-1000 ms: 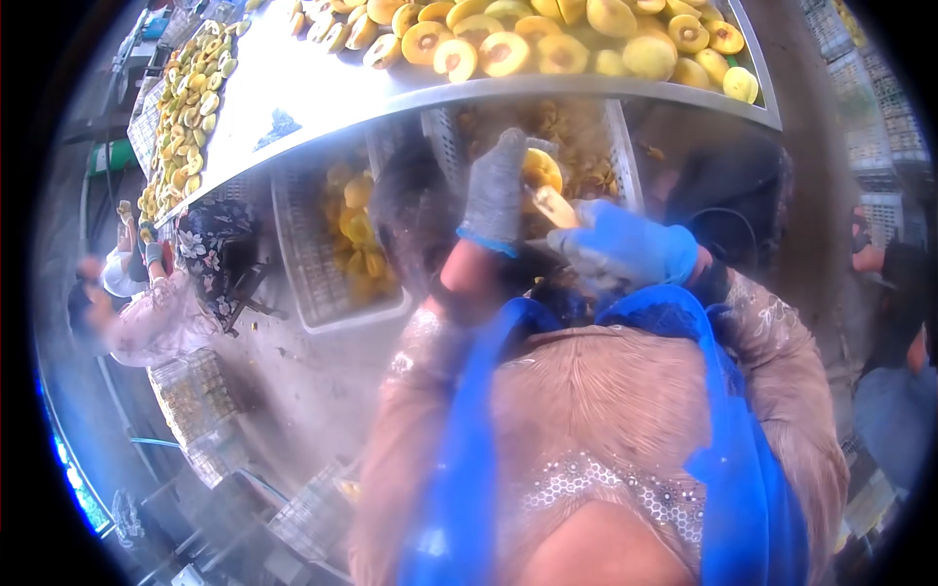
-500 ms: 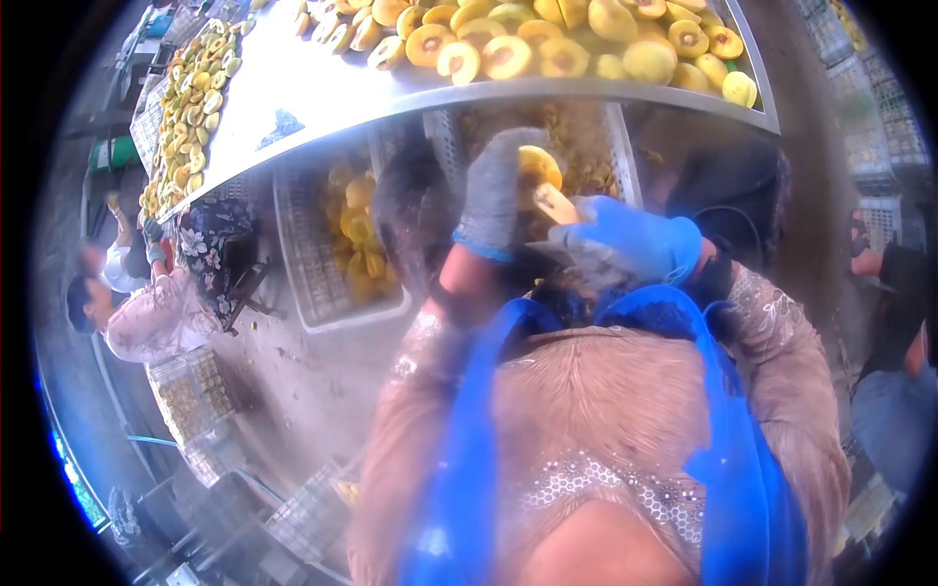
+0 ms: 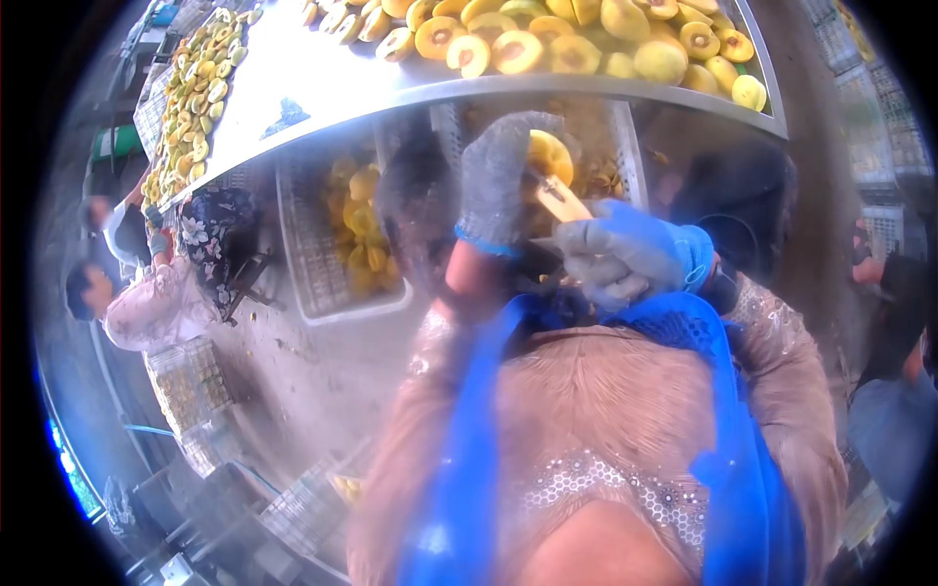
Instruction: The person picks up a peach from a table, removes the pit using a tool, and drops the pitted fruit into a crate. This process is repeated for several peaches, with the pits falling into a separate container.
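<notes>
My left hand (image 3: 496,181), in a grey work glove with a blue cuff, is closed around a yellow peach half (image 3: 550,156) below the table's front edge. My right hand (image 3: 625,254), in a grey and blue glove, grips a pitting tool with a light wooden handle (image 3: 563,201). The tool's upper end meets the lower side of the peach half; its working tip is hard to make out. Behind the hands, many peach halves (image 3: 516,52), some with pits, lie on the metal table (image 3: 410,96).
Under the table stand a white crate (image 3: 293,244) of yellow peaches and another crate (image 3: 625,146) with fruit pieces. Two people (image 3: 156,303) work at the left beside a long pile of fruit halves (image 3: 200,98). Stacked crates (image 3: 870,107) line the right side.
The right hand has turned, showing more of its grey fingers, and the tool has shifted slightly down and right. The peach half has tilted within the left hand. The view has moved slightly.
</notes>
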